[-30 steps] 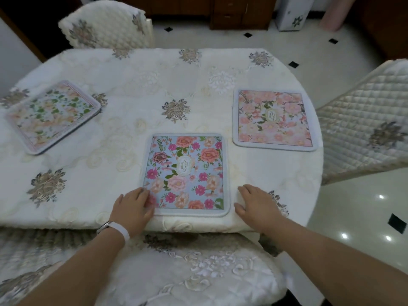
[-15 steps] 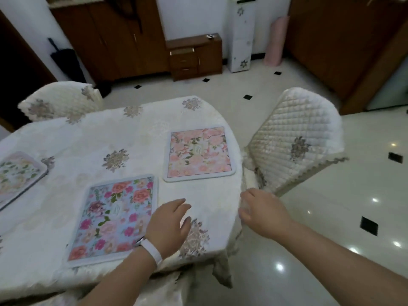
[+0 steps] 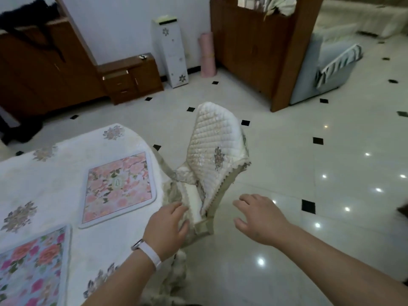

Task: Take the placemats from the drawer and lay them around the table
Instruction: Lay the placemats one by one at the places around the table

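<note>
Head | left grip [image 3: 167, 226] released | right grip [image 3: 258, 219] released | pink placemat [image 3: 103, 199] emblem [image 3: 117, 182] unreadable

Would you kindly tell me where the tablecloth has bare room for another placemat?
Bare tablecloth lies beyond the pink placemat toward the far edge, and to its left, beyond the blue placemat. The strip between the two placemats is narrow, and the corner by the quilted chair is crowded by the left hand.

Glossy tiled floor [image 3: 287, 173] under the right hand [image 3: 260, 217], quilted cloth chair cover [image 3: 212, 146] ahead of the left hand [image 3: 165, 226], embroidered satin-sheen tablecloth [image 3: 44, 184], smooth printed placemats [image 3: 119, 186], polished wood cabinet [image 3: 130, 78] beyond
</note>
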Demonstrator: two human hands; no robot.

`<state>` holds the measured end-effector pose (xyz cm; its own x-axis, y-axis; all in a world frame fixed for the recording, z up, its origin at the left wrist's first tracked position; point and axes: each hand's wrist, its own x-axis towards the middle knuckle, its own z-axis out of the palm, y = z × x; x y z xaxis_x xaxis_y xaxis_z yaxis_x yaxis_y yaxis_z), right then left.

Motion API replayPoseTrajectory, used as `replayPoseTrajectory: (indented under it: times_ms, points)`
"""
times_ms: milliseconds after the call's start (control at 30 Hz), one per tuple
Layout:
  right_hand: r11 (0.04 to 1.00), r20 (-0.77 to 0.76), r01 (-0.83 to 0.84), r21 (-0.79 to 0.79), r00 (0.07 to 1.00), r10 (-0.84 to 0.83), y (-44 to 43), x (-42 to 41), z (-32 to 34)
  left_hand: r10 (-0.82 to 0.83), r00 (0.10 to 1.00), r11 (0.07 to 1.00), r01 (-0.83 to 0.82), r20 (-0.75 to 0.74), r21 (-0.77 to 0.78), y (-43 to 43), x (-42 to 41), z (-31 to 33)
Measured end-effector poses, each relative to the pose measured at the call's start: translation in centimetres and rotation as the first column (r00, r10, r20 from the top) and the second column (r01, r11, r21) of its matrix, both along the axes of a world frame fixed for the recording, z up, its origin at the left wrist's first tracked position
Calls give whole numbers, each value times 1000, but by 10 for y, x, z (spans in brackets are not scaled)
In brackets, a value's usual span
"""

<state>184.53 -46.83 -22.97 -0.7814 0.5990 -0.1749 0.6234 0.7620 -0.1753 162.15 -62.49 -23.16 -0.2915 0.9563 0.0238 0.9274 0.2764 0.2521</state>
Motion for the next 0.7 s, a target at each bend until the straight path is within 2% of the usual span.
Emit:
replayPoseTrajectory:
  times_ms: [333, 533, 700]
  points:
    - [982, 9, 184, -33, 983, -183, 90, 55, -3, -216, 976, 976, 215, 13, 22, 143, 28, -17]
    - [959, 59, 282, -19, 958, -280, 168, 54, 1, -309, 950, 950, 305, 47, 63, 253, 23, -22]
    - [936, 61, 351, 31, 934, -352, 236, 51, 23, -432, 902, 899, 430, 10, 79, 341, 9, -19]
